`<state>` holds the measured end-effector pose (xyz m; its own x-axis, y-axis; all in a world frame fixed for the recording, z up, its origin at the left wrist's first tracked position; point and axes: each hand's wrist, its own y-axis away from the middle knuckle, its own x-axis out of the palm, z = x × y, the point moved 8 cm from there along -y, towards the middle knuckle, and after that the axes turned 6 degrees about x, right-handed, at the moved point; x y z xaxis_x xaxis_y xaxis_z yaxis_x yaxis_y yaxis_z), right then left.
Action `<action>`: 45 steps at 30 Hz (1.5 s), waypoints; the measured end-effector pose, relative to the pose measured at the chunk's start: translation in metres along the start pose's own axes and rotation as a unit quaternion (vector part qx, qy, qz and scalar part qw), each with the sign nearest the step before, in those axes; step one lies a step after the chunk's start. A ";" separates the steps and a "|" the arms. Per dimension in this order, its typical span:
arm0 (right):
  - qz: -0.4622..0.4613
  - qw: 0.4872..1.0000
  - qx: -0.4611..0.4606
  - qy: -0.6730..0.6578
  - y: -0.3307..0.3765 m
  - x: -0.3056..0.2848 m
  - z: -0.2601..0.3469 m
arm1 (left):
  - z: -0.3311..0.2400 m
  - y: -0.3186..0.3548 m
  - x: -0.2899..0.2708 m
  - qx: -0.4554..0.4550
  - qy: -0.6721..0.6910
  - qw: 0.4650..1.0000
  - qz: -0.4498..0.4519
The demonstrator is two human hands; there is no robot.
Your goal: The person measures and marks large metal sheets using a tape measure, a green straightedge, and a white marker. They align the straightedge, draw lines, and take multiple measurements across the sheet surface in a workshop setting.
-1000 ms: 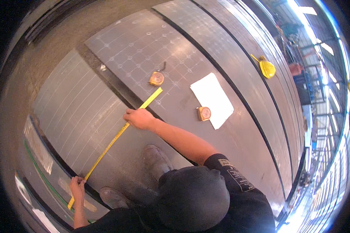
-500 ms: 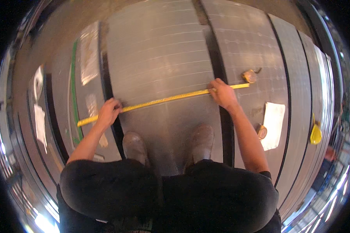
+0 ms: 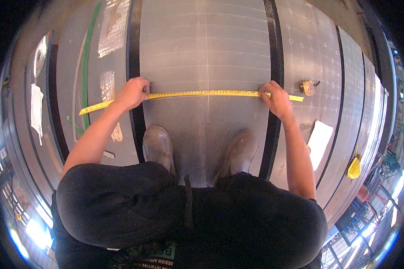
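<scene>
A yellow measuring tape lies stretched across a grey lined panel on the floor, from one dark gap to the other. My left hand presses the tape down at the panel's left edge. My right hand pins it at the right edge. The tape's ends stick out past both hands. My two boots stand on the same panel just below the tape.
A small orange tape measure case lies right of my right hand. A white sheet and a yellow tool lie further right. More grey panels lie on both sides, with a green strip and paper scraps on the left.
The view has swung so the tape now runs level across the middle panel. Both hands still hold the tape down, now squarely at the panel's two edges.
</scene>
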<state>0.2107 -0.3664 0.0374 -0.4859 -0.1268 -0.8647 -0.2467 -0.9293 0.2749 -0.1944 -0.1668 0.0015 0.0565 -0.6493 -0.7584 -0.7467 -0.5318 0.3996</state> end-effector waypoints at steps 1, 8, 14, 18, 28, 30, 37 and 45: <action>-0.001 1.000 0.000 0.007 -0.001 -0.001 0.001 | -0.002 0.001 -0.004 -0.003 0.007 1.000 -0.001; 0.001 1.000 -0.002 0.006 -0.005 -0.003 0.006 | -0.001 -0.002 -0.004 0.013 0.018 1.000 0.007; 0.006 1.000 -0.001 -0.020 -0.007 -0.003 0.004 | -0.004 -0.005 0.000 -0.018 -0.012 0.999 0.036; 0.008 1.000 -0.002 -0.018 -0.006 -0.004 0.004 | -0.005 -0.003 -0.003 0.011 -0.017 1.000 0.018; 0.032 0.999 0.002 -0.029 -0.010 0.000 0.002 | -0.004 0.002 -0.003 0.026 0.001 1.000 -0.001; 0.034 0.999 -0.002 -0.034 -0.012 0.001 0.001 | -0.006 0.004 -0.003 0.011 -0.010 1.000 -0.001; 0.038 0.999 0.002 -0.024 -0.012 0.001 0.001 | -0.008 0.006 -0.004 0.017 -0.017 1.000 -0.010; 0.045 0.999 0.002 -0.020 -0.011 -0.003 0.002 | -0.004 0.004 -0.001 0.006 -0.017 1.000 -0.006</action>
<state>0.2126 -0.3549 0.0377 -0.5400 -0.1947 -0.8189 -0.2044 -0.9134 0.3520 -0.1947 -0.1704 0.0053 0.0434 -0.6238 -0.7804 -0.7544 -0.5325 0.3837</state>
